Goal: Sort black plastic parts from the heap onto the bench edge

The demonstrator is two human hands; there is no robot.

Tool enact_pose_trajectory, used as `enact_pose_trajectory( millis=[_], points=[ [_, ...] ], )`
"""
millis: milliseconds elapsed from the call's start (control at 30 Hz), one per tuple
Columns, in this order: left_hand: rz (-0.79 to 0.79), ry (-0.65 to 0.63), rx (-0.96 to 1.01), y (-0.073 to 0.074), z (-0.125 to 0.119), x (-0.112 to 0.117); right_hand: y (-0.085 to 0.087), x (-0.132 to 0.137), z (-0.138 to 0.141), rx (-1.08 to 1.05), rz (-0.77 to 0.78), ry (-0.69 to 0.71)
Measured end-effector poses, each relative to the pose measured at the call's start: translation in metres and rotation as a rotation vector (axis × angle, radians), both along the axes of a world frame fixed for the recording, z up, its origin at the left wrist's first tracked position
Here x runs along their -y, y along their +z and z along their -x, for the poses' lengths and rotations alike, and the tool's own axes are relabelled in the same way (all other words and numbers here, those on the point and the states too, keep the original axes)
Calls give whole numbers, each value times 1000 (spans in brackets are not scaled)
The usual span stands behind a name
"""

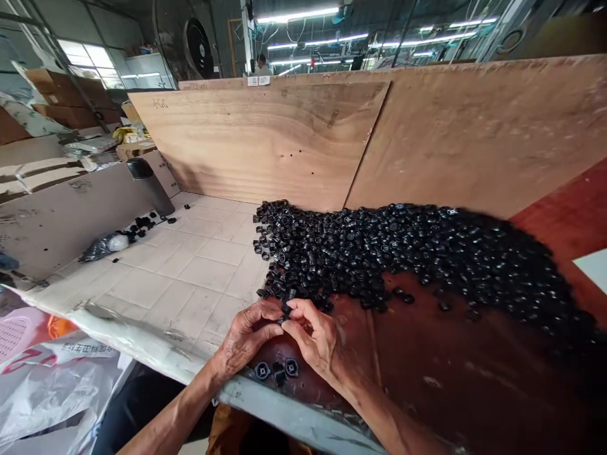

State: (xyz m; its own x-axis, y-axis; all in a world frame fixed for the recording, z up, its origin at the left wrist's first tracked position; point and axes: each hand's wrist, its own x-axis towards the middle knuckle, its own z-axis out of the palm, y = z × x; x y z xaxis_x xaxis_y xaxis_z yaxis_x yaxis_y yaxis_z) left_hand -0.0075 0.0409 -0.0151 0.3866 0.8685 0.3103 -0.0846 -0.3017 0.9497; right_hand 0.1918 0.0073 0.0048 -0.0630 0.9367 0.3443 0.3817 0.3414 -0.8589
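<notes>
My left hand [251,333] and my right hand [315,332] meet near the front edge of the table, fingertips pinched from both sides on a small black plastic part [286,308]. Fingers cover much of that part. Just below the hands lie a few loose round black pieces [291,367] with a star-shaped inside, close to the table's edge. Beyond my fingertips begins a large pile of small black plastic caps [351,246], spreading to the right over the red-brown surface [427,366].
A wooden partition [265,139] closes off the back. At left, a dark bottle [152,186] stands by the side board, near scattered black bits and a plastic bag [99,248]. White bags [61,385] hang below the front left edge. A person [262,65] is far behind the partition.
</notes>
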Motion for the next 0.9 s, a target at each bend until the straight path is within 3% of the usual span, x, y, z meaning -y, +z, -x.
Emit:
enact_pose_trajectory(
  millis=[133, 267, 467, 733, 900],
  points=[
    [-142, -34, -20, -2, 0, -1, 2, 3, -1, 102, -3, 15],
    [-104, 13, -16, -5, 1, -1, 2, 3, -6, 107, 35, 118],
    [-134, 14, -46, -6, 2, -2, -6, 1, -7, 254, -42, 54],
    [-38, 47, -10, 1, -3, -1, -2, 1, -5, 80, -26, 98],
    [17, 0, 31, 1, -4, 0, -1, -2, -5, -22, -46, 71]
  ],
)
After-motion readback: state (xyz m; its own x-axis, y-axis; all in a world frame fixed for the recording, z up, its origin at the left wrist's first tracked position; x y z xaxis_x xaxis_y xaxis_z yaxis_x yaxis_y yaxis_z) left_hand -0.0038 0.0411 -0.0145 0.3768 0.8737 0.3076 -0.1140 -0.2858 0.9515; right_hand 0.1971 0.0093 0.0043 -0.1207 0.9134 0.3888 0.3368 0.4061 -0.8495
